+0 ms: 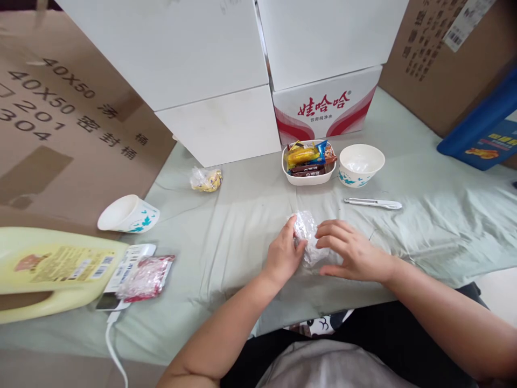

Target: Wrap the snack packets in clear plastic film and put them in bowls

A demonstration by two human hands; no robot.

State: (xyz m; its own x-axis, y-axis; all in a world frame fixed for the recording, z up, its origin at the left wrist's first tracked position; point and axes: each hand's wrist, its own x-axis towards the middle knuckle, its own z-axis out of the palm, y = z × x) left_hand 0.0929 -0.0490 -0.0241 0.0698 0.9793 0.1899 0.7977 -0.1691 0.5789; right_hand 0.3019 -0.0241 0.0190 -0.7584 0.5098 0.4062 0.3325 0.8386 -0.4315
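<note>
A small packet wrapped in clear, crinkled plastic (307,237) lies on the cloth in front of me, and what is inside the wrap cannot be made out. My left hand (284,252) grips its left side, with the thumb on the near side and the fingers at the far edge. At its right side is my right hand (349,250), thumb and fingers apart, the fingertips at the plastic. Beyond them stand a white tub (309,181) of wrapped snacks (305,157) and a paper bowl (359,175) with clear plastic inside. A white utility knife (374,203) lies right of my hands.
A tipped paper bowl (139,214), a plastic-wrapped yellow item (207,179), a red wrapped packet (147,277) and a yellow jug (64,264) are at left. White boxes (226,129) stack behind. A cardboard box (81,129) and a blue container (480,124) flank the table.
</note>
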